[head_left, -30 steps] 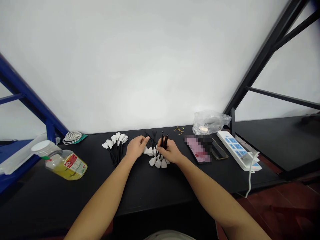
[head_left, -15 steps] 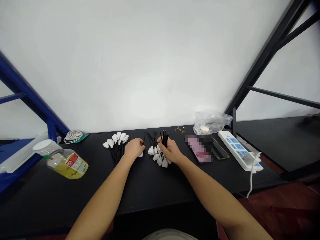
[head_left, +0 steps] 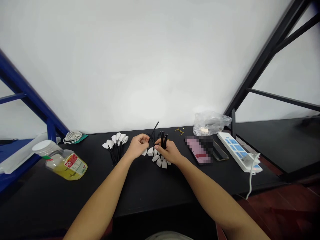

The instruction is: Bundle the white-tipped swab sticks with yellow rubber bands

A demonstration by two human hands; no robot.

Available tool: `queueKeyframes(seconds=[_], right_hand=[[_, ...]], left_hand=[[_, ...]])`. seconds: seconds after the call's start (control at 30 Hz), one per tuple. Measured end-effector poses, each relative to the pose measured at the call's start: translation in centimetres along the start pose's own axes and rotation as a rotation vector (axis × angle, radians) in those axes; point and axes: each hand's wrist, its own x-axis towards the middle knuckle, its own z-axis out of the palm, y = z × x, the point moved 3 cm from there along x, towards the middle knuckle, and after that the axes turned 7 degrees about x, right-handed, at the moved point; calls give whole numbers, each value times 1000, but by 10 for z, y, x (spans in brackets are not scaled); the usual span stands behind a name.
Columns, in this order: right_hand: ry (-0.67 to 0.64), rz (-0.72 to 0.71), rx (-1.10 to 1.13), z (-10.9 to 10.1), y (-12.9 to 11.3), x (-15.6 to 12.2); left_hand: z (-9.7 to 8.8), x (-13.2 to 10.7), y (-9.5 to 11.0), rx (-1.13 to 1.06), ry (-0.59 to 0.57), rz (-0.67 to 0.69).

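Observation:
Both hands are at the middle of the black table (head_left: 75,200). My right hand (head_left: 168,151) is shut around several upright black cables. Their white flat plugs (head_left: 159,160) fan out below it. My left hand (head_left: 138,146) is pinched close to the right hand, its fingertips on a black cable (head_left: 153,130) that slants up and away. A white plug (head_left: 144,152) shows just under the left fingers. Left of my hands lies a separate bunch of white-plugged black cables (head_left: 114,141), which neither hand touches.
A bottle of yellow liquid (head_left: 66,166) lies on its side at left, behind it a coiled white cable (head_left: 72,137). At right are a pixelated phone (head_left: 198,150), a white power strip (head_left: 237,151) and a plastic bag (head_left: 211,123). Metal frames stand at both sides.
My left hand has moved right and closed toward my right hand. One black cable now slants up above the others. The right hand and its bundle stay nearly in place.

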Motion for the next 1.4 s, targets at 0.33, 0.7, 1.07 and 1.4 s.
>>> queueKeyframes(seconds=[0.33, 0.7, 1.07, 1.4], right_hand=[[-10, -48, -2, -1, -6, -2], [36, -28, -7, -1, -4, -1], [5, -13, -27, 1, -2, 0], [29, -7, -41, 2, 2, -1]], left_hand=[[25, -23, 17, 71, -260, 193], [17, 0, -22, 526, -111, 84], [10, -1, -5, -73, 61, 61], [12, -8, 7, -297, -222, 64]])
